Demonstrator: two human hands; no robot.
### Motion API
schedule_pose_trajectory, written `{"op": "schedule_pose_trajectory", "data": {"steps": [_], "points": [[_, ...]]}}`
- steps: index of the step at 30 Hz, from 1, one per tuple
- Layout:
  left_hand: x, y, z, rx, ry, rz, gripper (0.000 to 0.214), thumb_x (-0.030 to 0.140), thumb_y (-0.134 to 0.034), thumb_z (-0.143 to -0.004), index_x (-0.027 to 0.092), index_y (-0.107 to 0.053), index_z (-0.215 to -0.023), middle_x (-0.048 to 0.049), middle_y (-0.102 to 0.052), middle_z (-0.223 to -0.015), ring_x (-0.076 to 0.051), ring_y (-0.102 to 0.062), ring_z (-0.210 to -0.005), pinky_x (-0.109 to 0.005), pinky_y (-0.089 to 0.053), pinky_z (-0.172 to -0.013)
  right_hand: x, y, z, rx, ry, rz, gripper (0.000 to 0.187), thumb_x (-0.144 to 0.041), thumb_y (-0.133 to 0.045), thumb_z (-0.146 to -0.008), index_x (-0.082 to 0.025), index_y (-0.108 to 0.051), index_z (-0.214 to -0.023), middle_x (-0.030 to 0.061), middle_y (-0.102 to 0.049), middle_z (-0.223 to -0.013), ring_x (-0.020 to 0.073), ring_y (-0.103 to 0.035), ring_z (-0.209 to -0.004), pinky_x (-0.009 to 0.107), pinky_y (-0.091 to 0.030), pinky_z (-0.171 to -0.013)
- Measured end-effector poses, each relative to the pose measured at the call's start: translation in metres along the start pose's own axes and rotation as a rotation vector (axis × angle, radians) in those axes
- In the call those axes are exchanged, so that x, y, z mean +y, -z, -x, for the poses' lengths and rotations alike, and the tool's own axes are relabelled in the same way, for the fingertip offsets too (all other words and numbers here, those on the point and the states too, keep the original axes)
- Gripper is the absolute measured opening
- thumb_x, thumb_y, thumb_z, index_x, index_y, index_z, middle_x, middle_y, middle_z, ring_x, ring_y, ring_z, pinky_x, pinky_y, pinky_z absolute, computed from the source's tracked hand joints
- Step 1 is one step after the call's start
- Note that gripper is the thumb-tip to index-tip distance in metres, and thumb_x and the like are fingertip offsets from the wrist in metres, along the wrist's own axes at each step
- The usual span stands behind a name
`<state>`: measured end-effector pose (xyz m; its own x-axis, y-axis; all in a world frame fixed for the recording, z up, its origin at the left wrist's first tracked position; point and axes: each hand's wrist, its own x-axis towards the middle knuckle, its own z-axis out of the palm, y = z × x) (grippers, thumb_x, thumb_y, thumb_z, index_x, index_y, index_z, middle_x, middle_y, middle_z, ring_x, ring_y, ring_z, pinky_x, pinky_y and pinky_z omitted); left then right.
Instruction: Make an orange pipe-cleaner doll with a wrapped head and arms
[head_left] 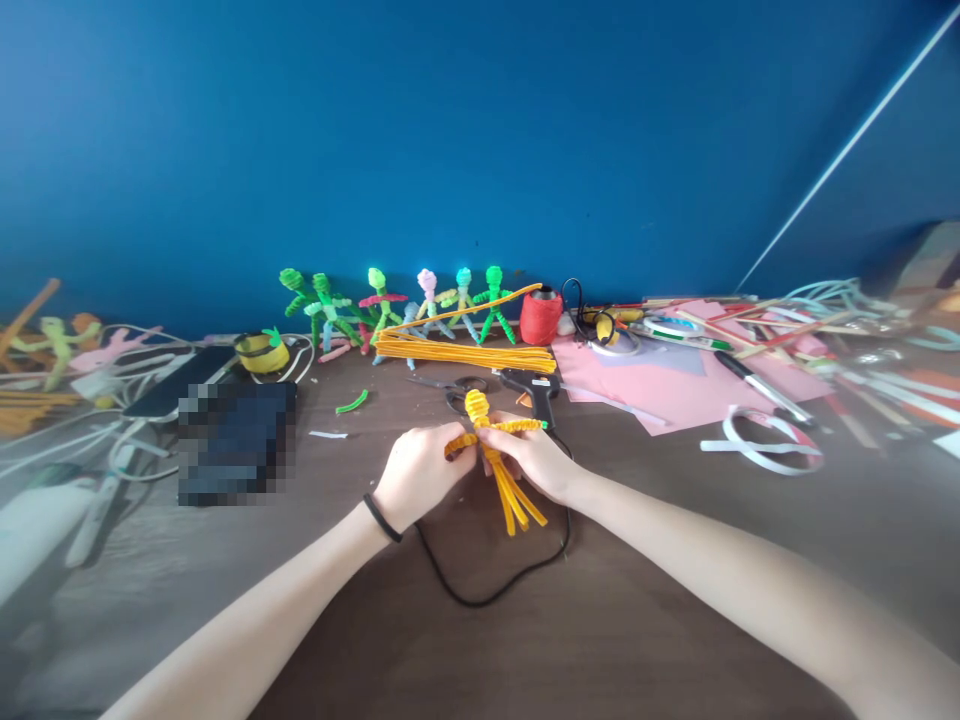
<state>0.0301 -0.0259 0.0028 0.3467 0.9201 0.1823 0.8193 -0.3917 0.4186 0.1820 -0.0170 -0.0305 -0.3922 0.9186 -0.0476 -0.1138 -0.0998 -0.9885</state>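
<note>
Between my two hands is a yellow-orange pipe cleaner figure (510, 492) with a coiled head, wound arms and several loose strands hanging below. My left hand (426, 470), a dark band at its wrist, is closed around the figure's left-hand arm. At the body, my right hand (536, 455) pinches the figure, and the other arm sticks out above its fingers. Just behind lie scissors (466, 384) and a black glue gun (538, 392), whose cord (487, 603) loops below my hands. A bundle of orange pipe cleaners (465, 352) rests farther back.
Several finished pipe cleaner figures (493, 300) lean along the blue wall. A red yarn spool (541, 317) stands right of them. Pink paper (652, 385), a marker (761, 387) and a white strip loop (776, 450) lie right. Left are a dark phone-like slab (244, 435), yellow tape (262, 352) and white cables.
</note>
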Motion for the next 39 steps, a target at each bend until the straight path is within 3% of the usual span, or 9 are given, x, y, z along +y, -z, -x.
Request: {"op": "schedule_pose_trajectory", "data": {"steps": [7,14,20,26,32,39], "points": [[0.0030,-0.0001,-0.0016,-0.112,0.164,0.479,0.020,0.025,-0.044,-0.073,0.016,-0.056,-0.059,-0.0003,-0.063,-0.061,-0.013,-0.055,-0.057,-0.022,-0.039,-0.057,0.0016,-0.0003,0.0000,0.007,0.039,0.064,0.016,-0.032,-0.048,-0.078,-0.018,-0.046,-0.073,-0.0030,-0.051,-0.055,0.0082,-0.044,-0.045,0.018,-0.029,-0.038],[0.0049,0.0007,-0.0025,-0.263,0.418,0.876,0.019,0.027,-0.051,-0.069,0.013,-0.055,-0.057,0.0001,-0.058,-0.054,-0.007,-0.045,-0.046,-0.019,-0.033,-0.046,0.0018,-0.0012,0.0021,0.031,0.102,0.128,0.016,-0.034,-0.049,-0.078,-0.018,-0.047,-0.074,-0.0045,-0.045,-0.056,0.0068,-0.040,-0.043,0.018,-0.030,-0.037],[-0.0003,0.0053,-0.0031,-0.385,0.627,1.211,0.023,0.025,-0.045,-0.073,0.010,-0.063,-0.070,-0.0071,-0.066,-0.068,-0.009,-0.054,-0.055,-0.018,-0.038,-0.048,0.0023,-0.0011,0.0027,0.062,0.123,0.149,0.017,-0.034,-0.050,-0.077,-0.018,-0.048,-0.073,-0.0047,-0.045,-0.058,0.0066,-0.039,-0.045,0.020,-0.030,-0.040],[-0.0022,0.0049,-0.0063,-0.458,0.808,1.438,0.014,0.016,-0.048,-0.075,0.010,-0.061,-0.073,-0.0039,-0.063,-0.065,-0.007,-0.053,-0.050,-0.015,-0.038,-0.041,0.0008,-0.0025,0.0029,0.061,0.145,0.141,0.014,-0.032,-0.051,-0.077,-0.018,-0.050,-0.075,-0.0038,-0.049,-0.060,0.0093,-0.047,-0.053,0.021,-0.033,-0.047],[0.0001,0.0035,-0.0045,-0.413,0.933,1.676,0.013,0.008,-0.045,-0.074,0.010,-0.058,-0.075,-0.0032,-0.062,-0.063,-0.007,-0.056,-0.050,-0.014,-0.040,-0.041,0.0020,-0.0027,0.0016,0.073,0.119,0.134,0.014,-0.032,-0.050,-0.077,-0.018,-0.048,-0.074,-0.0027,-0.053,-0.063,0.0093,-0.048,-0.052,0.021,-0.031,-0.043],[-0.0026,0.0008,-0.0034,-0.383,0.894,1.731,0.011,0.007,-0.049,-0.071,0.010,-0.058,-0.076,-0.0002,-0.061,-0.064,-0.006,-0.056,-0.050,-0.015,-0.041,-0.042,0.0027,-0.0023,0.0018,0.063,0.085,0.070,0.016,-0.034,-0.051,-0.077,-0.018,-0.047,-0.076,-0.0026,-0.052,-0.063,0.0085,-0.046,-0.049,0.019,-0.030,-0.039]]}}
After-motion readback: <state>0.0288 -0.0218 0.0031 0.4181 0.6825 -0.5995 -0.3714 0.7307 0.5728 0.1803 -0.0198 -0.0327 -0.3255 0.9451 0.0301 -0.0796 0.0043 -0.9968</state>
